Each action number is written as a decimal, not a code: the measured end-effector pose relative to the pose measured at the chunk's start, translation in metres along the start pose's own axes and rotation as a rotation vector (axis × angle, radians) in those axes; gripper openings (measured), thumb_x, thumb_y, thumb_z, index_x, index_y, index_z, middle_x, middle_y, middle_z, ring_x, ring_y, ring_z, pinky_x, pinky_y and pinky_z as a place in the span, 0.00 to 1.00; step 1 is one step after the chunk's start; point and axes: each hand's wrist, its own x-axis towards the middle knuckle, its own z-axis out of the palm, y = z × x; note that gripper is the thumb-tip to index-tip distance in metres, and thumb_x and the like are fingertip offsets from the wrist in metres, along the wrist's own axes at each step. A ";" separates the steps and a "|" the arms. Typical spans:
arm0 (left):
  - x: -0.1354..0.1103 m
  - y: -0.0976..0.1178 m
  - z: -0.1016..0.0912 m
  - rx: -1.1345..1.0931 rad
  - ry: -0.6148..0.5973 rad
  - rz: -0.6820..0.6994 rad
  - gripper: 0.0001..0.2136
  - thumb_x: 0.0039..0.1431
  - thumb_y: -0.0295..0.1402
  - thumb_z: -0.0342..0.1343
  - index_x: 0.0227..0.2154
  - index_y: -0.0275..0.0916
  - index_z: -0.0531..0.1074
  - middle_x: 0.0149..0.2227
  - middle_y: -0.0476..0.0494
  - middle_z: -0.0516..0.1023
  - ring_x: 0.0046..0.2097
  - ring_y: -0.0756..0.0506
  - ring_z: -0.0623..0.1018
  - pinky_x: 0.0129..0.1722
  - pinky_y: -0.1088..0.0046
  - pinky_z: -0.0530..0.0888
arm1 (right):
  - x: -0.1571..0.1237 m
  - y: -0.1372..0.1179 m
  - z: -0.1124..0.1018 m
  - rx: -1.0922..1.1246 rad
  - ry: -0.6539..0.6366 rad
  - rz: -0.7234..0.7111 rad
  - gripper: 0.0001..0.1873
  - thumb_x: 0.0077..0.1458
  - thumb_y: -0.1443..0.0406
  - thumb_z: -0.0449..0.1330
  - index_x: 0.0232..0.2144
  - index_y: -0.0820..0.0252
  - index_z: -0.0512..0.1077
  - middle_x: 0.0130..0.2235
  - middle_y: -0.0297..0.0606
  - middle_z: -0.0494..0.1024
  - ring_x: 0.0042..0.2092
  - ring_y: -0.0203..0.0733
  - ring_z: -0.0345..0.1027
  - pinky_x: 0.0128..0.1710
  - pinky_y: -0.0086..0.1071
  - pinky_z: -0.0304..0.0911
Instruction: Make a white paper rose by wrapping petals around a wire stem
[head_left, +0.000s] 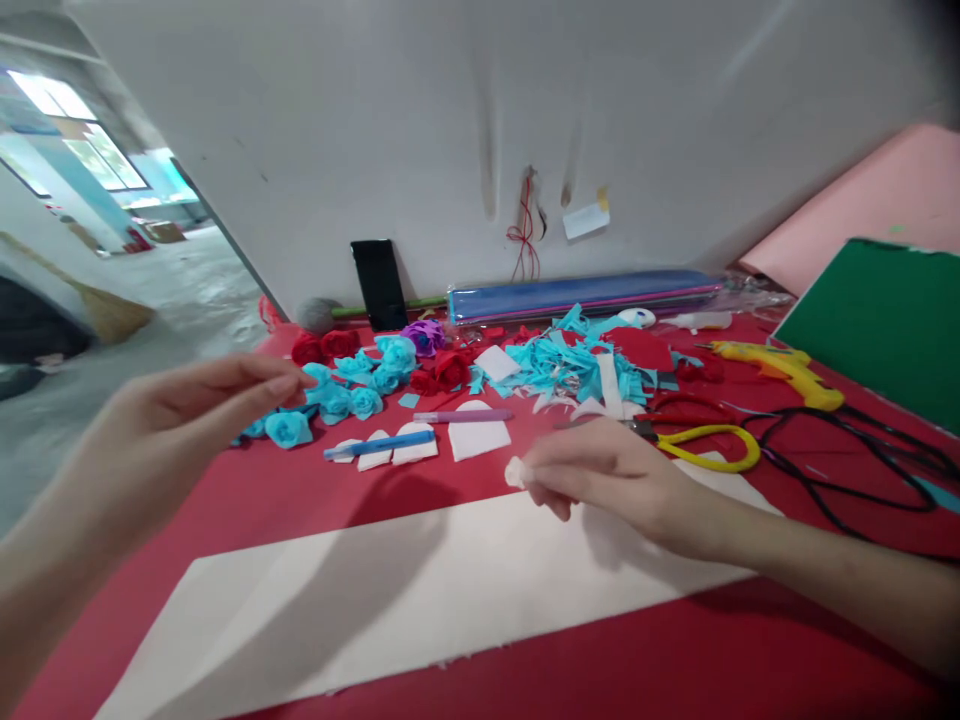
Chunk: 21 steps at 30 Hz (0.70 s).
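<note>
My right hand (pixel 600 480) pinches a small rolled bit of white paper (pixel 516 472) over a long white paper strip (pixel 450 580) that lies on the red tabletop. On the left, my left hand (pixel 202 405) is raised with thumb and fingers together in a pinch; anything between the tips is too small to make out. Behind its fingertips lie blue paper flowers (pixel 330 395). Cut white paper pieces (pixel 480 440) rest between the hands, with a blue pen (pixel 379 445) and a purple pen (pixel 461 416) on them. Yellow-handled scissors (pixel 709 447) sit partly hidden behind my right hand.
A yellow glue gun (pixel 780 368) with a black cord (pixel 810 500) lies right, near a green board (pixel 877 330). Blue paper scraps (pixel 570 360) and red paper flowers (pixel 450 370) are heaped at the back. A black phone (pixel 379 285) leans on the white panel (pixel 337 130).
</note>
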 end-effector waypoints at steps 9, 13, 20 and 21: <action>-0.015 -0.086 0.056 0.067 -0.216 0.195 0.11 0.59 0.36 0.50 0.40 0.36 0.68 0.42 0.43 0.72 0.40 0.46 0.74 0.40 0.63 0.73 | 0.000 0.020 0.016 -0.086 -0.071 0.195 0.13 0.57 0.65 0.50 0.23 0.63 0.67 0.23 0.33 0.68 0.27 0.31 0.62 0.29 0.24 0.56; -0.015 -0.087 0.061 0.115 -0.218 0.256 0.11 0.59 0.36 0.50 0.41 0.36 0.68 0.43 0.42 0.72 0.42 0.46 0.73 0.41 0.62 0.73 | 0.008 0.019 0.020 -0.296 0.017 0.098 0.14 0.58 0.65 0.49 0.24 0.63 0.69 0.28 0.34 0.72 0.32 0.32 0.66 0.33 0.25 0.59; -0.017 -0.069 0.056 0.216 -0.319 0.309 0.11 0.59 0.35 0.50 0.42 0.35 0.68 0.43 0.42 0.71 0.43 0.45 0.73 0.42 0.61 0.72 | 0.082 0.036 0.039 -0.632 0.055 -0.078 0.12 0.56 0.72 0.49 0.25 0.66 0.71 0.35 0.39 0.72 0.39 0.37 0.65 0.42 0.33 0.60; -0.017 -0.068 0.056 0.225 -0.332 0.310 0.11 0.59 0.35 0.50 0.42 0.36 0.68 0.43 0.42 0.71 0.43 0.45 0.73 0.42 0.61 0.72 | 0.095 0.042 0.043 -0.653 0.037 -0.076 0.12 0.57 0.70 0.49 0.27 0.66 0.71 0.36 0.40 0.72 0.40 0.38 0.66 0.42 0.35 0.61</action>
